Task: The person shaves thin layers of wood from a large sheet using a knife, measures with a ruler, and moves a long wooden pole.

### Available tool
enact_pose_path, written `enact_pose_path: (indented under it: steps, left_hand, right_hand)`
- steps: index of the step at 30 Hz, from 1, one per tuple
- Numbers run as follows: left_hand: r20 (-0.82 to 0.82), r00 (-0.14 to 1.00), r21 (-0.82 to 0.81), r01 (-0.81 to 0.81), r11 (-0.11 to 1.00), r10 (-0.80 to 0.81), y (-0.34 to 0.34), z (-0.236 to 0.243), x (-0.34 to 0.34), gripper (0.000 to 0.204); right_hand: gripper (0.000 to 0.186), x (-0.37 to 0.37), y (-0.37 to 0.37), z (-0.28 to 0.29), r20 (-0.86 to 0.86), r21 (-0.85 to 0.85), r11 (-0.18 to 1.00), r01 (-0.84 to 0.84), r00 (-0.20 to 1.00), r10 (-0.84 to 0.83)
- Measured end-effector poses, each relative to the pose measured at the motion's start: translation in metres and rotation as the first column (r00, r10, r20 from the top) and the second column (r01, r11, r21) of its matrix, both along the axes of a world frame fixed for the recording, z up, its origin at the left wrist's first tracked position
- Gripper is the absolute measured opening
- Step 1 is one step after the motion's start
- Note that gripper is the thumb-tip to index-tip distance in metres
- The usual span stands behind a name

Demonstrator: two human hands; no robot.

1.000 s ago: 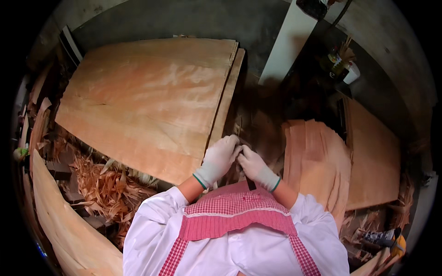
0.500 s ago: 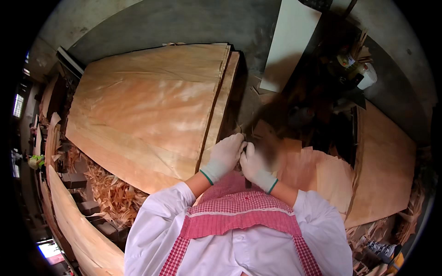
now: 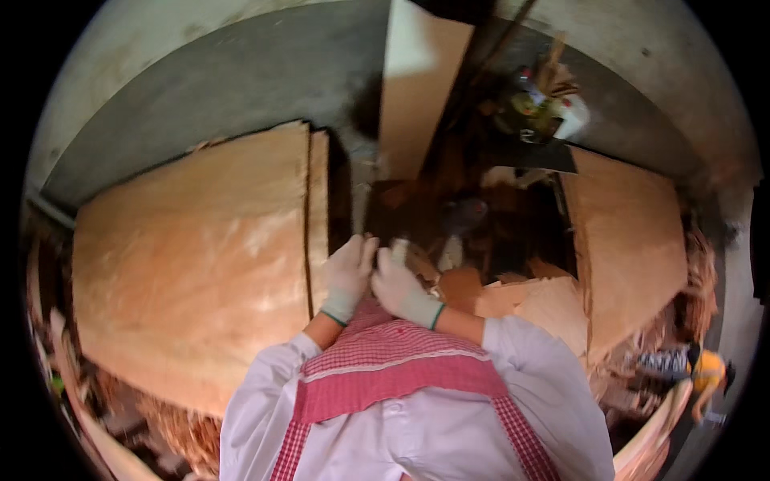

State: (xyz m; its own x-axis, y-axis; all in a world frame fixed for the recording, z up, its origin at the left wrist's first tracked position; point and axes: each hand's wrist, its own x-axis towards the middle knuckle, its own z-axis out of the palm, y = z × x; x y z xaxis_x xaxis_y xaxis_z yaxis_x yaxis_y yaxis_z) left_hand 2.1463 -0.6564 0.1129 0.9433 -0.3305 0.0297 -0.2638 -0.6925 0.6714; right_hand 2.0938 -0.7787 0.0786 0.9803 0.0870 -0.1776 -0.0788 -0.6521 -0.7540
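My left hand and my right hand, both in pale gloves with green cuffs, are close together in front of my pink checked apron. Both have curled fingers; what lies between them is blurred and partly hidden. The left one is beside the right edge of a large stack of tan veneer sheets. Beyond the right one lie loose, torn veneer pieces, next to a second veneer stack on the right.
A pale upright board stands at the back wall, beside bottles and sticks above a dark, cluttered gap. Heaps of wood shreds lie along the lower left. A yellow and black object is at the lower right.
The view has swung, so the left stack and upright board sit farther left. My hands are a little farther left in view, still together with fingers curled.
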Motion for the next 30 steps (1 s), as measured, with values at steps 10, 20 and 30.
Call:
enact_pose_path:
  steps: [10, 20, 30]
  left_hand:
    - [-0.647, 0.680, -0.674, -0.298, 0.676, -0.346, 0.026, 0.011, 0.144, 0.028]
    - [-0.332, 0.900, -0.770, -0.086, 0.632, -0.281, 0.013, 0.054, 0.221, 0.026]
    - [-0.442, 0.868, -0.687, -0.165, 0.707, -0.228, -0.011, 0.070, 0.205, 0.027]
  right_hand:
    - [0.026, 0.118, 0.003, 0.056, -0.418, 0.603, 0.725, 0.333, 0.906, -0.069]
    - [0.024, 0.179, -0.012, 0.091, -0.164, 0.504, 0.757, 0.417, 0.906, -0.390]
    - [0.025, 0.197, -0.048, 0.102, -0.102, 0.418, 0.856, 0.303, 0.952, -0.288]
